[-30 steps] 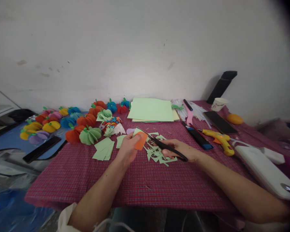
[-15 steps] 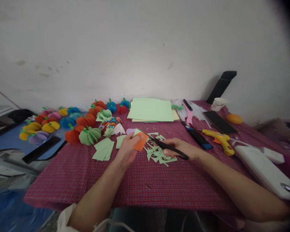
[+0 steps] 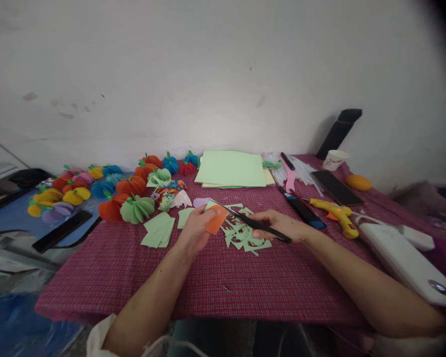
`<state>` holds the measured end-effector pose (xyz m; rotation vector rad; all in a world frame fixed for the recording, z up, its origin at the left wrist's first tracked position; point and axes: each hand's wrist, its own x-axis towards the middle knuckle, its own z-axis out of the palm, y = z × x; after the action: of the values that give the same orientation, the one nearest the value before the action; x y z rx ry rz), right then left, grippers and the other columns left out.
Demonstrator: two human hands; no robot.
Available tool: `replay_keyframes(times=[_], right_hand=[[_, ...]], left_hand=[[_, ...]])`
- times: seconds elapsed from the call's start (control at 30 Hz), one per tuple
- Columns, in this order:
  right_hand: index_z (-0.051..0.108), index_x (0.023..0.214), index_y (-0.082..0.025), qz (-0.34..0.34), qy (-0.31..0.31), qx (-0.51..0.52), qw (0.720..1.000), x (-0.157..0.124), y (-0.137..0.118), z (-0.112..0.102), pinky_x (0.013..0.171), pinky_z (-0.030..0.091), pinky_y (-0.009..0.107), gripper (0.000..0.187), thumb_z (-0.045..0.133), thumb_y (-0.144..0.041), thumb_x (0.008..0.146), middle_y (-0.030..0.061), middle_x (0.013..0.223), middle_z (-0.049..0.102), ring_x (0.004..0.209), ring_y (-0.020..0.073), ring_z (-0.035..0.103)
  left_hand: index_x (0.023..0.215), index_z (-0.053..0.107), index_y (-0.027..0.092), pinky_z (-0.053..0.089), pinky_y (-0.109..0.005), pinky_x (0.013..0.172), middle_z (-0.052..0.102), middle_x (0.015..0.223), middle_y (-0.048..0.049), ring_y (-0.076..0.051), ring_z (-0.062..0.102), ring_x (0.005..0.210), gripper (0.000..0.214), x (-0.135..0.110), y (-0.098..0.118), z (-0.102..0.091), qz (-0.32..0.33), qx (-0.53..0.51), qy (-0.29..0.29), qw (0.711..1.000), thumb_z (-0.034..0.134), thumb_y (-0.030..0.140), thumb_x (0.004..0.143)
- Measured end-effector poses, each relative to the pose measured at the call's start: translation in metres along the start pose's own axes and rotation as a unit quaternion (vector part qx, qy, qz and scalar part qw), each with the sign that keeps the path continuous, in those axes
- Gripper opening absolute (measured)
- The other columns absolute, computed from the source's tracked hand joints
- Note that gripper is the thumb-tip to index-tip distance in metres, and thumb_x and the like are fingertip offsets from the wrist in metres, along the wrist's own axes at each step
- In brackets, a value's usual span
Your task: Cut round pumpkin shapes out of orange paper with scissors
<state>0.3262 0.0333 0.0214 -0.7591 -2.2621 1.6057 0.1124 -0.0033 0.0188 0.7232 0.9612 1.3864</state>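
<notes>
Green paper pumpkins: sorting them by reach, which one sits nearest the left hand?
The green pumpkin next to the orange pumpkin, closest to the left hand; the other green pumpkin sits farther back, toward the wall.

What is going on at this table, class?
A person is cutting paper. The left hand holds a small orange paper with a green piece behind it; the right hand holds black scissors, blades at the paper's edge. Green scraps lie beneath on the checked cloth, paper pumpkins to the left, a glue gun to the right.
</notes>
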Motion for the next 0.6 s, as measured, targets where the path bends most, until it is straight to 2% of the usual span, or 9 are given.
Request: replay_keyframes(times=[0.2,0.4,0.6], right_hand=[[0.051,0.110,-0.017,0.010,-0.032,-0.012,0.999,-0.0027,-0.0005,-0.0061,0.045,0.027,0.017,0.044,0.052,-0.043,0.075,-0.0048,0.063,0.036,0.050,0.0053,0.030],[0.047,0.115,-0.016,-0.014,-0.043,-0.039,0.998,-0.0031,-0.0038,-0.0047,0.060,0.035,0.020,0.048,0.049,-0.045,0.077,0.0006,0.082,0.046,0.070,0.0107,0.041],[0.043,0.117,-0.016,-0.001,-0.053,-0.008,0.999,-0.0008,0.0008,0.0008,0.054,0.031,0.019,0.048,0.046,-0.045,0.080,-0.0013,0.074,0.040,0.063,0.0087,0.035]], left_hand=[[0.061,0.060,0.012,0.037,-0.020,0.048,0.060,0.056,-0.0010,-0.009,0.051,0.048,0.009,-0.0004,0.0008,0.0003,-0.009,0.024,-0.014,1.000,0.066,0.017,0.056],[0.063,0.061,0.012,0.040,-0.020,0.052,0.061,0.058,-0.0013,-0.009,0.053,0.051,0.011,-0.0012,-0.0011,0.0014,-0.015,0.029,-0.024,0.999,0.066,0.018,0.056],[0.063,0.061,0.013,0.039,-0.020,0.051,0.062,0.058,-0.0002,-0.009,0.053,0.050,0.010,-0.0002,-0.0037,0.0019,-0.013,0.038,-0.020,0.999,0.065,0.018,0.056]])
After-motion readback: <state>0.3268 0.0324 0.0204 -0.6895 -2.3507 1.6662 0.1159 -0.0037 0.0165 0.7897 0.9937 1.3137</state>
